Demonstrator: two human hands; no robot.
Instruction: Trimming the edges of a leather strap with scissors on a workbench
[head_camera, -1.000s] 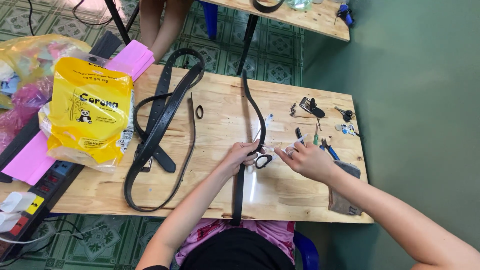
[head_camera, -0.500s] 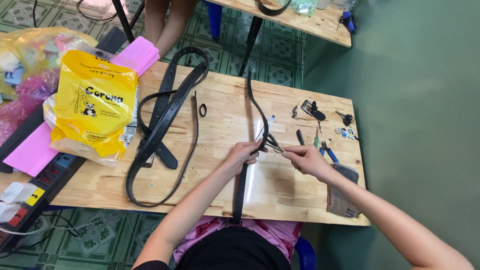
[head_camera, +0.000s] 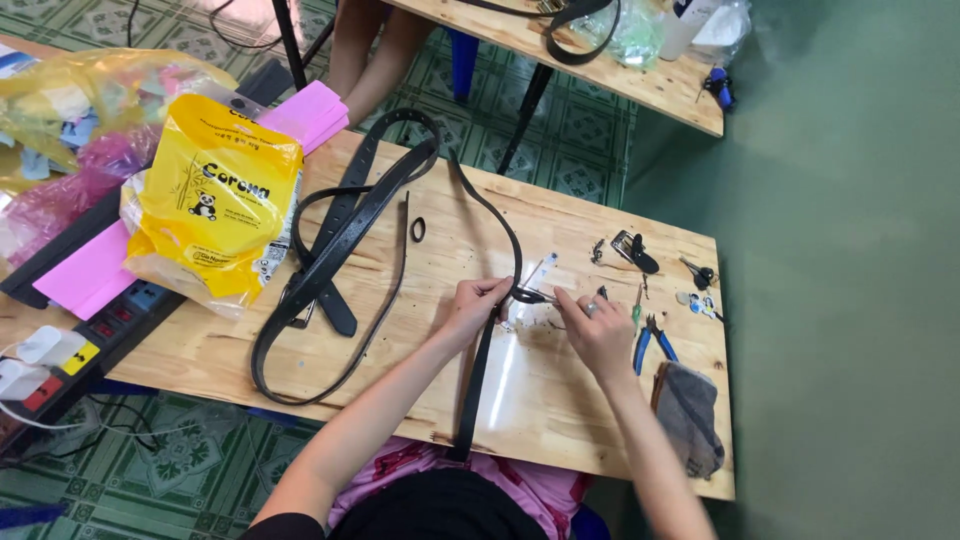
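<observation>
On the wooden tabletop (head_camera: 560, 390), 1 black belt (head_camera: 480, 370) lies toward the body, left hand (head_camera: 475, 308) pinching it flat, right hand (head_camera: 598, 335) closed on a small metal tool (head_camera: 532, 295) at the strap; best keep the pinch close beside the tip.

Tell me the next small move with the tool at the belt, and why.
Probably keep the left hand pinning the black belt flat and press the small tool in the right hand squarely into it, since its tip already meets the strap right beside the left fingers, on the wooden table.
</observation>
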